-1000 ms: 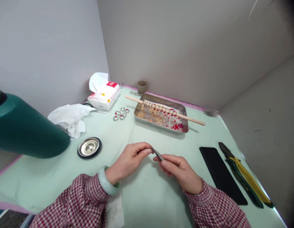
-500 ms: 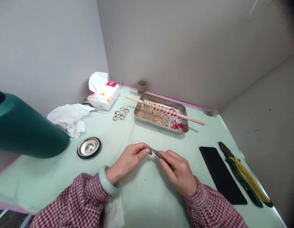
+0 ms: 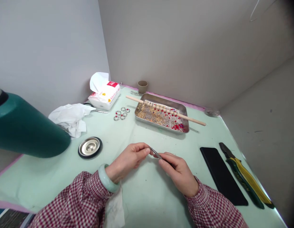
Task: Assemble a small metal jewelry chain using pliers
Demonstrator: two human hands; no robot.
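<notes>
My left hand (image 3: 130,160) and my right hand (image 3: 179,172) meet over the pale green table (image 3: 128,196), both in red checked sleeves. A thin metal tool (image 3: 156,154), like tweezers, is gripped in my right hand, with its tip at my left fingertips. My left thumb and forefinger are pinched on something too small to make out. A pale green bangle (image 3: 106,180) circles my left wrist. Farther back lies a steel tray (image 3: 161,114) of small gold and red beads, with a wooden dowel (image 3: 166,110) threaded with beads lying across it.
Several beaded rings (image 3: 121,114) lie left of the tray. A tissue pack (image 3: 104,94), crumpled tissue (image 3: 69,118), a steel lid (image 3: 90,147) and a dark green flask (image 3: 23,129) are on the left. A black pad (image 3: 223,175) and yellow-green pliers (image 3: 244,177) lie right. A small cup (image 3: 142,86) stands at the back.
My right hand has shifted slightly and regripped the metal tool, its tip staying at my left fingertips. Nothing else has moved.
</notes>
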